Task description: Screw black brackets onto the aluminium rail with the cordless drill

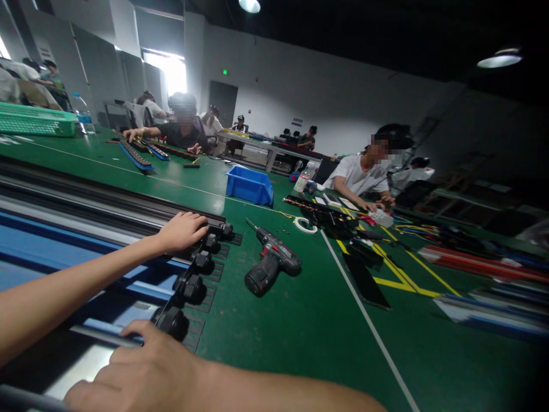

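Long black and blue rails [98,197] lie side by side at the left, with black knob-like fittings [189,287] and slotted flat tabs along their ends. My left hand [183,230] is curled over the end of the farther rails, its fingers close together beside the fittings. Nearer to me, my right hand [141,366] has its fingers bent down over a nearer rail by the closest fitting; its fingertips are partly hidden. To the right of the fittings, a black and red cordless drill [274,257] with a long bit lies on its side.
On the green table [309,332] stand a blue bin [249,186], a white ring [299,228], a dark flat panel [364,283], and bottles [303,177]. A green basket [36,120] is far left. Two co-workers [360,174] work across the table; red profiles [484,263] lie right.
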{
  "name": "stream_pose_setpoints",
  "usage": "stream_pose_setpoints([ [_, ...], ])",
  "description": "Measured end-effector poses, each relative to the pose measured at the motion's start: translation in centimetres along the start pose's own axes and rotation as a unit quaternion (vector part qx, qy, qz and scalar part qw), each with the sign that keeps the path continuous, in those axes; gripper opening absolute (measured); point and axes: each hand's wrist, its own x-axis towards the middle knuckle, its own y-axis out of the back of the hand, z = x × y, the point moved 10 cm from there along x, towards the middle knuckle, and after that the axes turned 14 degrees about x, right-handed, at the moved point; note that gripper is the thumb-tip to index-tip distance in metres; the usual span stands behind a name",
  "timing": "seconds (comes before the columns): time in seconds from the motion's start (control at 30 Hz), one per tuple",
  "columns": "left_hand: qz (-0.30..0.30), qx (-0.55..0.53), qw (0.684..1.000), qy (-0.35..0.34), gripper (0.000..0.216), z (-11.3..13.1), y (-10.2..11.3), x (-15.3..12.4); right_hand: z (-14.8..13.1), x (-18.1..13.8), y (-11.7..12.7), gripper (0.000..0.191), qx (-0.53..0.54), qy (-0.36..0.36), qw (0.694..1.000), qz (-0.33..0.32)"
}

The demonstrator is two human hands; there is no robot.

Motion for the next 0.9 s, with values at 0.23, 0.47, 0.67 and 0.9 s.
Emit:
stream_pose_setpoints([
  [0.23, 0.002, 0.003, 1.0, -0.002, 0.045, -0.06, -0.13, 0.01, -0.31, -0.1, 0.21, 0.049, -0.01, 0.008, 1.0, 0.018],
  [0.47, 0.006, -0.007, 1.0, -0.002, 0.044, -0.02, 0.03, -0.03, -0.07, 0.01, -0.2, 0.042, 0.001, 0.014, 1.0, 0.009],
  [0.67, 0.005, -0.014, 1.0, 0.001, 0.044, -0.13, -0.13, -0.03, -0.23, -0.05, 0.39, 0.035, -0.005, 0.01, 1.0, 0.001],
  [0.9, 0.002, 0.0, 1.0, 0.003, 0.045, -0.13, -0.18, 0.01, -0.23, -0.26, 0.24, 0.049, -0.001, 0.021, 1.0, 0.02],
])
